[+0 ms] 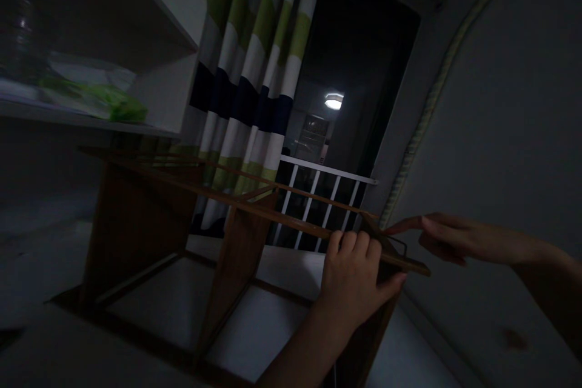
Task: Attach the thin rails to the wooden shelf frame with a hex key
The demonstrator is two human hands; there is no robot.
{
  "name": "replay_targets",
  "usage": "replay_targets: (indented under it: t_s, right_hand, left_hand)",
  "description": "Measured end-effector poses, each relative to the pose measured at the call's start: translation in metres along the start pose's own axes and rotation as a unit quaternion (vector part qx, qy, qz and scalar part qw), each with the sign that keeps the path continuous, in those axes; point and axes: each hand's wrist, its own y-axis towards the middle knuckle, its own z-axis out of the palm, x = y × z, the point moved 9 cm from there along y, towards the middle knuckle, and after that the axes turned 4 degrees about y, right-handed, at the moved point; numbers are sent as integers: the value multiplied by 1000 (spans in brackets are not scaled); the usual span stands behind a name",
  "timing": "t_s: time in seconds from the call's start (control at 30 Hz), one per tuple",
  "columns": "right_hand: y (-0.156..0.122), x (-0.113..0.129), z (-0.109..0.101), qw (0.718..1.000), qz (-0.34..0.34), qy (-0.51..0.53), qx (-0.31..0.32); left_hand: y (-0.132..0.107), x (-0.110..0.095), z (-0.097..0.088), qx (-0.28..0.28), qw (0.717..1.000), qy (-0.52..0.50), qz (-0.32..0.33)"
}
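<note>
A brown wooden furniture frame [218, 194] with upright panels stands on the pale floor, open between its rails. My left hand [350, 273] is wrapped over its front rail near the right end, fingers on top and thumb against the end piece. At that end lies a thin bent metal rod [400, 244], which looks like a hex key. My right hand [450, 237] reaches in from the right. Its index finger is stretched out, with the tip at the rod's far end by the corner; the other fingers are loosely curled. Dim light hides what exactly the fingertip touches.
A white shelf unit [168, 91] juts in at the upper left, holding a green plastic packet [118, 103] and a clear bottle [22, 30]. Behind the frame hang striped curtains [250, 73] beside a dark window with a white railing [327, 171]. A wrapped pipe [421, 121] runs down the right wall.
</note>
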Motion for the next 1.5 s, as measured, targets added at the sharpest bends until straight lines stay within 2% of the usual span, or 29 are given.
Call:
replay_targets:
  t_s: [0.17, 0.37, 0.53, 0.67, 0.8, 0.9, 1.0, 1.07, 1.17, 1.3, 1.4, 1.5]
  right_hand:
    - [-7, -1, -10, 999, 8, 9, -46]
    - [3, 4, -8, 998, -5, -16, -56]
    - [6, -17, -17, 992, 63, -48, -102]
    - [-5, -32, -24, 989, 94, -76, -87]
    - [-17, -37, -29, 985, 107, -114, -77]
    - [-17, -27, -16, 993, 71, -92, -13]
    - [-14, -4, 4, 997, -28, -26, 71]
    - [-10, 6, 9, 993, -67, -2, 95]
    - [-1, 8, 8, 994, -70, 3, 80]
    - [4, 0, -3, 999, -30, -6, -6]
    - [-1, 0, -11, 997, -43, 5, -62]
    - [-5, 9, -6, 995, -88, 8, -38]
  left_hand:
    - [1, 0, 1, 7, 1000, -1, -2]
    - [1, -1, 0, 17, 1000, -2, -2]
    - [1, -1, 1, 16, 1000, 2, 0]
    - [1, -1, 2, 15, 1000, 4, 0]
    - [1, -1, 1, 8, 1000, 0, 3]
    - [1, 0, 1, 7, 1000, -3, 3]
    - [0, 0, 1, 9, 1000, -4, 3]
    - [0, 0, 1, 6, 1000, -3, 5]
    - [0, 0, 0, -3, 1000, -2, 6]
    - [0, -1, -1, -4, 1000, -1, 2]
    - [0, -1, 0, 1, 1000, -4, 2]
    - [0, -1, 0, 1, 1000, -5, 0]
